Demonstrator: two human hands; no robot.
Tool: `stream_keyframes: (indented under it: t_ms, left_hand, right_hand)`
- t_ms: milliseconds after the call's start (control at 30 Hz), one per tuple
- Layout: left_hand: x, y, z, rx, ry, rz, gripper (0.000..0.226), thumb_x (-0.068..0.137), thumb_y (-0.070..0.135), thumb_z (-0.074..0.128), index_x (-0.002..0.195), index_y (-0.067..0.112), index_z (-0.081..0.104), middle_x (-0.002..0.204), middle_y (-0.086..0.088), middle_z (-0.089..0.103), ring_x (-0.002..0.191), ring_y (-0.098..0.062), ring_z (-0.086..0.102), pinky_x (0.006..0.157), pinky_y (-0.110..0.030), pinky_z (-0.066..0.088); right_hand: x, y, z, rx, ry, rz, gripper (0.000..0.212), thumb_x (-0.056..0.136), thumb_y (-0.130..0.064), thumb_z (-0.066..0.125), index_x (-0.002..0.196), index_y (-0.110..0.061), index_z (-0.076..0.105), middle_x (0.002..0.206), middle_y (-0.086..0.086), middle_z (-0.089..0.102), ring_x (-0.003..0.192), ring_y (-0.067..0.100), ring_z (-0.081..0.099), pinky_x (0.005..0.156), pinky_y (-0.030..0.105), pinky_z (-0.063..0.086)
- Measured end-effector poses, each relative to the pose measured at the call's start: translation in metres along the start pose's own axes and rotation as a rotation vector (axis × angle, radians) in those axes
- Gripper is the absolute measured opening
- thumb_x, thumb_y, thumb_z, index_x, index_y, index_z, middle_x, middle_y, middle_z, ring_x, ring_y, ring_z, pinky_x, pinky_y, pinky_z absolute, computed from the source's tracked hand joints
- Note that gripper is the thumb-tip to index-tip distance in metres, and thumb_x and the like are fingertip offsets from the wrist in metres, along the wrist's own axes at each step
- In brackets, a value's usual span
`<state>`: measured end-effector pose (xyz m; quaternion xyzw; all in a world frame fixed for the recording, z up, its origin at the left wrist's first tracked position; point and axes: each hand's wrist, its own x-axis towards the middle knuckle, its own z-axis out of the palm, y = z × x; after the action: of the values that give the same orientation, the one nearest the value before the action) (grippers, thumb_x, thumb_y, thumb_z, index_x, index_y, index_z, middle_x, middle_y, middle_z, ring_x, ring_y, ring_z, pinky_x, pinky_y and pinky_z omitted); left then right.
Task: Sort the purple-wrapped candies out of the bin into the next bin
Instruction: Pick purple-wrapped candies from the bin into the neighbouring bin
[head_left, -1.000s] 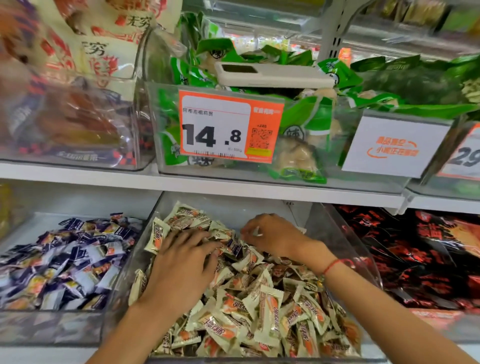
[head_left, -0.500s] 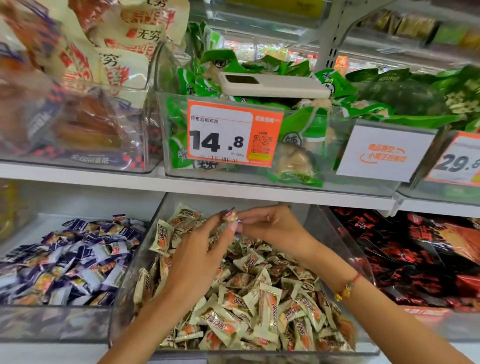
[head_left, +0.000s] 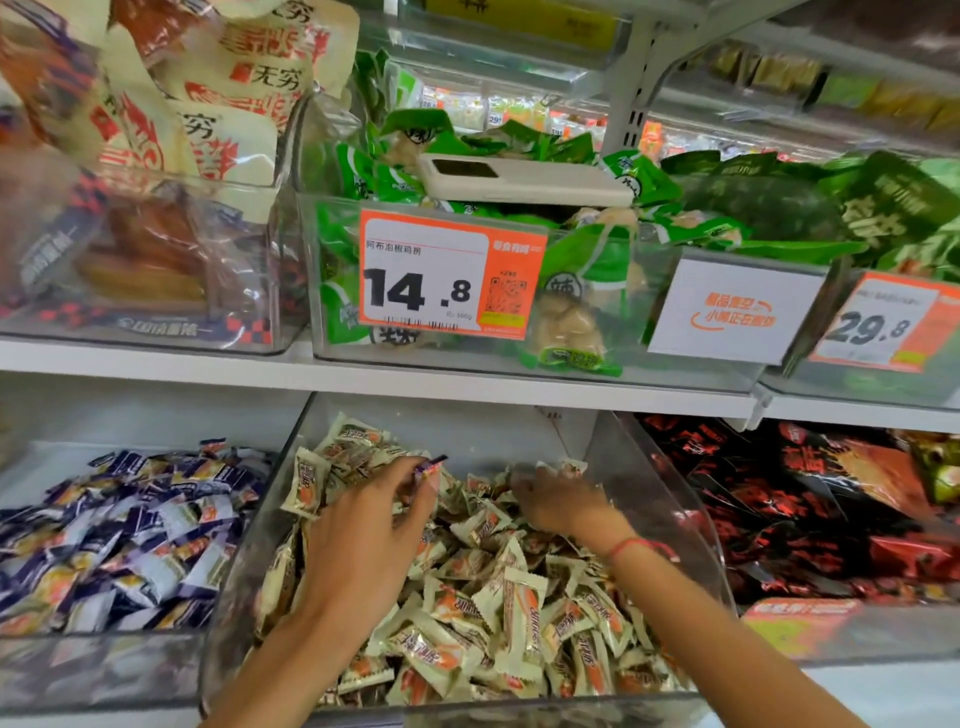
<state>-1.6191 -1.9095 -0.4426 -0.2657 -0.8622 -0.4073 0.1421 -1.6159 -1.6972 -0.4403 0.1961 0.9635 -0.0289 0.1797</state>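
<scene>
The left hand (head_left: 363, 540) pinches 1 purple-wrapped candy (head_left: 429, 466) above the clear bin (head_left: 660, 499) of cream candies (head_left: 498, 597). The right hand (head_left: 558, 501) grips cream wrappers near the bin's back edge.

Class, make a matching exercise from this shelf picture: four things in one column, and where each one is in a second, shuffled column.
Things:
1. purple candy
2. white phone
3. 14.8 price tag
4. red string bracelet

Places:
A. on the right wrist
B. pinched in the left hand
C. lying on green packets
D. on the front of the upper middle bin

Pairs: 1-B, 2-C, 3-D, 4-A
</scene>
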Motion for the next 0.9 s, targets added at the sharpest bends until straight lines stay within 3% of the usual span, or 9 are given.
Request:
stream_keyframes:
  t_ms: [67,133,200,267,333,467,667,800,900]
  left_hand:
    - [-0.002,0.000,-0.002,-0.025,0.055,-0.007,0.036,0.095,0.040,0.045,0.125,0.023,0.058,0.040,0.002,0.047,0.028,-0.009,0.038,0.027,-0.018,0.026]
    - [-0.001,-0.001,-0.003,-0.102,0.105,-0.029,0.035,0.094,0.042,0.045,0.124,0.027,0.056,0.037,0.002,0.038,0.026,-0.009,0.033,0.028,-0.016,0.022]
    - [0.000,0.000,-0.005,-0.161,0.141,-0.014,0.030,0.094,0.043,0.045,0.122,0.035,0.053,0.060,0.011,0.054,0.035,-0.003,0.043,0.035,-0.013,0.031]
    - [0.001,-0.002,-0.006,-0.200,0.193,0.003,0.027,0.094,0.039,0.048,0.119,0.034,0.055,0.098,0.013,0.056,0.064,0.006,0.057,0.055,-0.006,0.042]
    - [0.003,-0.004,-0.009,-0.263,0.201,-0.012,0.025,0.092,0.034,0.054,0.116,0.033,0.057,0.107,0.012,0.056,0.084,0.015,0.056,0.068,0.001,0.040]
    - [0.009,0.012,-0.010,-0.429,0.077,-0.032,0.040,0.072,0.039,0.068,0.110,0.028,0.063,0.088,0.014,0.069,0.082,0.007,0.063,0.071,-0.004,0.046]
    - [0.028,0.062,0.009,-0.638,-0.096,-0.021,0.049,0.062,0.034,0.079,0.101,0.022,0.053,0.086,0.004,0.074,0.079,-0.007,0.070,0.072,-0.022,0.055]
    - [0.037,0.068,0.032,-0.531,-0.273,0.075,0.036,0.075,0.015,0.079,0.105,0.023,0.060,0.092,0.013,0.072,0.085,0.002,0.066,0.077,-0.015,0.052]
    - [0.044,0.053,0.076,-0.204,-0.479,0.155,0.024,0.089,0.018,0.065,0.106,0.034,0.063,0.104,0.022,0.063,0.088,-0.004,0.066,0.083,-0.029,0.055]
  right_hand:
    - [0.004,-0.024,0.005,-0.022,-0.062,-0.074,0.050,0.102,-0.037,0.019,0.151,-0.025,0.023,0.155,0.020,0.025,0.142,0.047,0.018,0.108,0.072,0.015]
    - [-0.010,-0.054,-0.007,0.166,-0.086,-0.266,0.046,0.106,-0.024,0.019,0.152,-0.018,0.022,0.155,0.019,0.027,0.140,0.040,0.030,0.111,0.058,0.028]
    - [-0.031,-0.075,-0.023,0.393,-0.126,-0.376,0.045,0.107,-0.026,0.020,0.151,-0.015,0.026,0.156,0.013,0.028,0.139,0.031,0.035,0.111,0.044,0.031]
    - [-0.047,-0.075,-0.027,0.519,-0.112,-0.421,0.047,0.107,-0.034,0.020,0.149,-0.017,0.030,0.156,0.009,0.029,0.141,0.027,0.031,0.113,0.036,0.025]
    - [-0.062,-0.062,-0.021,0.658,-0.019,-0.403,0.052,0.104,-0.045,0.019,0.149,-0.021,0.033,0.156,0.004,0.031,0.142,0.022,0.029,0.110,0.029,0.022]
    - [-0.090,-0.036,-0.010,0.989,0.260,-0.496,0.046,0.102,-0.047,0.032,0.137,-0.025,0.052,0.137,-0.009,0.055,0.122,0.003,0.050,0.094,0.010,0.034]
    - [-0.102,0.003,-0.012,1.246,0.566,-0.452,0.017,0.092,-0.026,0.063,0.101,-0.018,0.074,0.087,-0.007,0.075,0.078,0.000,0.068,0.069,0.016,0.052]
    - [-0.108,0.042,-0.007,1.037,0.979,-0.257,0.017,0.092,-0.036,0.061,0.095,-0.021,0.069,0.077,-0.008,0.070,0.070,0.004,0.065,0.062,0.026,0.052]
    - [-0.110,0.071,0.006,0.720,1.069,-0.056,0.025,0.094,-0.045,0.048,0.098,-0.023,0.059,0.079,-0.001,0.060,0.068,0.013,0.054,0.053,0.029,0.039]
